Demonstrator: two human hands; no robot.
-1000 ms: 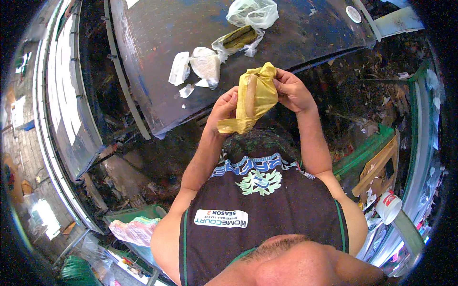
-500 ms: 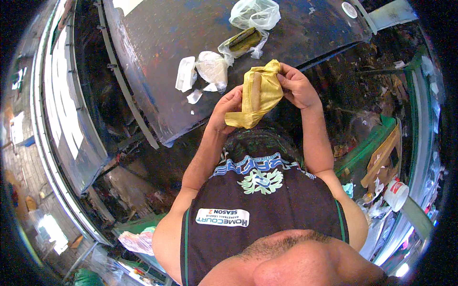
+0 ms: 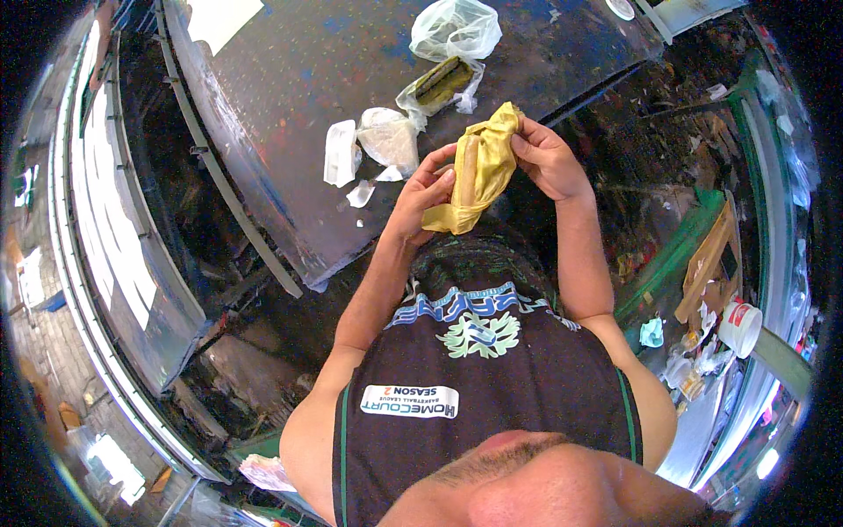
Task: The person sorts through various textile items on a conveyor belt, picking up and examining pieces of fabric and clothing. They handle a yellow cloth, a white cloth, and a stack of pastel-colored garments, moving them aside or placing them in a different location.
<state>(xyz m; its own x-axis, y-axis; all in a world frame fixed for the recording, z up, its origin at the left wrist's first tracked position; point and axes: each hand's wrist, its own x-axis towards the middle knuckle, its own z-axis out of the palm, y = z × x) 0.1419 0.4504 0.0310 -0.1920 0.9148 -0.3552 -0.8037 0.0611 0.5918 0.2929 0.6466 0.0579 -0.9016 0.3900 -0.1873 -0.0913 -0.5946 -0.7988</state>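
A crinkled yellow wrapper (image 3: pixel 495 167), leaf-like or cloth-like, is held up in front of my chest near the table's edge. Along its left side lies a pale tan, log-shaped piece (image 3: pixel 469 171). My left hand (image 3: pixel 423 195) grips the wrapper's left side, thumb toward the tan piece, some fingers hidden behind. At the upper right edge my right hand (image 3: pixel 549 160) pinches the wrapper between thumb and fingers. Just beyond, on the dark table (image 3: pixel 290 132), a greenish-brown roll (image 3: pixel 443 81) lies partly inside a clear plastic bag (image 3: pixel 432 93).
A puffed clear plastic bag (image 3: pixel 457 31) sits farther back. To the left of my hands are a white foam piece (image 3: pixel 341 154), a bag with whitish contents (image 3: pixel 389 142) and small white scraps. A white lid (image 3: pixel 620 9) lies far right; a white bucket (image 3: pixel 740 328) stands lower right.
The wrapper has narrowed and bunched up somewhat on its right side, still in both hands. My left thumb has shifted along its edge. The view has tilted slightly, shifting the table.
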